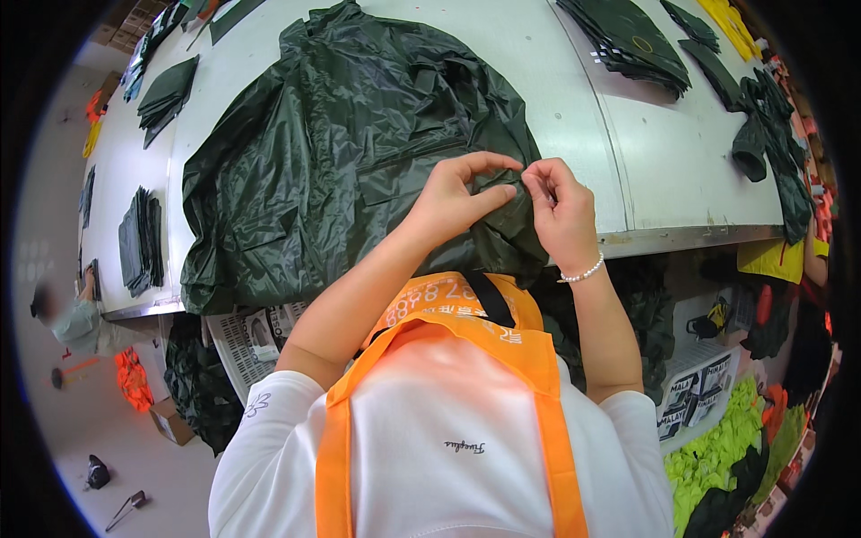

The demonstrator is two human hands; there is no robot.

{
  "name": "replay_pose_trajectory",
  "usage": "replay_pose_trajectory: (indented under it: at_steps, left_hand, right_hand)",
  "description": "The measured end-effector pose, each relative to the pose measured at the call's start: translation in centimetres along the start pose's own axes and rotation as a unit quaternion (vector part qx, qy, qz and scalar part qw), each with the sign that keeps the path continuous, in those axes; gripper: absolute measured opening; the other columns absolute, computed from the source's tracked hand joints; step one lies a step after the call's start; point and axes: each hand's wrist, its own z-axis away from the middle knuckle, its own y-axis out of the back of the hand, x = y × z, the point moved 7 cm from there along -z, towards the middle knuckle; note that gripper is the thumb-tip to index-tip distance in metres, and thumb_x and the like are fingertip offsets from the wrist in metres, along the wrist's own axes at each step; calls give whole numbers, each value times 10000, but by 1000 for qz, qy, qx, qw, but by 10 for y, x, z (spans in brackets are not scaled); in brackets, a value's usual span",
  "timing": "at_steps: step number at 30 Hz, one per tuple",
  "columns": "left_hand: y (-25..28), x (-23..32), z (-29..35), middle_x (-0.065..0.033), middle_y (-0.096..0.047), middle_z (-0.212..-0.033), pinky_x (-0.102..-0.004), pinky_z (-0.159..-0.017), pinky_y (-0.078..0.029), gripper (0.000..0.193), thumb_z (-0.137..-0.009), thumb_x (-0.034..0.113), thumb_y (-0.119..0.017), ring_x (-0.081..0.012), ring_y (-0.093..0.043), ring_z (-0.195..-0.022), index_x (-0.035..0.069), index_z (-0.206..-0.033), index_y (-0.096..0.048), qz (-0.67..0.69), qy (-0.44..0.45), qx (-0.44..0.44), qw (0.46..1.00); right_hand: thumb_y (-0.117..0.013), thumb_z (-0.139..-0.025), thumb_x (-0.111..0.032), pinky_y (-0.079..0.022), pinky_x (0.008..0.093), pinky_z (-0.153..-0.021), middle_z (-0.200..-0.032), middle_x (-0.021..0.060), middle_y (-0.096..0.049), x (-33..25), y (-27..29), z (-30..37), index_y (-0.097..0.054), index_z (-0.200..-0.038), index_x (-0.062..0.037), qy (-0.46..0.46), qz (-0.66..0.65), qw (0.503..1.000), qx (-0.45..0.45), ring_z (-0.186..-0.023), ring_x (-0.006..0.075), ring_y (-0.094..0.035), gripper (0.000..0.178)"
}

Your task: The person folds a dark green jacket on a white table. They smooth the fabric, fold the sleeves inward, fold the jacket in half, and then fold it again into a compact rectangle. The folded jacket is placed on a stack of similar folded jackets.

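left hand point(453, 199): fingers pinched on a fold of the dark green raincoat point(341, 143) | right hand point(560, 211): fingertips pinching the same fold, just beside the left | raincoat: spread on the white tabletop point(628, 152), near edge | stacks of folded dark green pieces point(632, 40) farther back

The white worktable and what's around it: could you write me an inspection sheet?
Surface: long white worktable, metal front edge.
Job's things: dark green shiny raincoat spread out, its near edge pinched by both hands.
Clutter: stacks of folded dark green pieces; yellow fabric at the far corner.
Grippers: left hand and right hand, with a white bead bracelet, both gripping a fold.
Cables: nothing seen.
Surroundings: crates under the table, lime-green garments, another person at far left.
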Motion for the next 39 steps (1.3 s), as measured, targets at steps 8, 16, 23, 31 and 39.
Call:
replay_pose_trajectory:
  at_steps: [8,16,23,31,39]
  left_hand:
    - [-10,-20,0,24,-634,-809,-167,-631,-433,195,-775,132,-725,-24,-561,-712,18,-917,-654,102,81,-66,989]
    - [-7,-29,-2,5,-647,-801,-174,-655,-431,129,-789,107,-704,-41,-566,-719,17,-872,-665,154,90,-30,983]
    - [1,-14,0,-8,-653,-755,-185,-648,-439,114,-780,100,-705,-51,-569,-695,-3,-819,-676,76,42,43,995]
    - [-13,-10,0,-39,-635,-721,-218,-612,-432,178,-748,143,-723,-69,-539,-670,-11,-826,-680,-35,-4,37,999]
    - [-11,-12,-1,-103,-612,-717,-279,-630,-430,252,-704,201,-743,-141,-531,-664,-11,-824,-678,-28,-2,44,999]
  right_hand:
    - [-599,-847,-12,-431,233,-543,-704,69,-600,-1,-2,-3,-543,-910,-19,-12,0,1000,-18,-568,132,-550,85]
    - [-592,-875,-64,-422,234,-570,-725,52,-558,5,2,-2,-514,-944,-18,-64,-23,997,-23,-602,109,-494,114]
    - [-556,-921,-156,-428,240,-609,-785,41,-548,5,22,15,-505,-996,-13,-121,-42,988,-89,-659,105,-485,169]
    - [-597,-894,-146,-463,253,-623,-813,72,-582,1,17,15,-527,-954,-6,-105,-31,991,-83,-687,145,-567,168]
    - [-614,-873,-124,-482,271,-624,-825,80,-592,-5,19,13,-539,-940,-23,-40,49,996,-55,-714,184,-616,142]
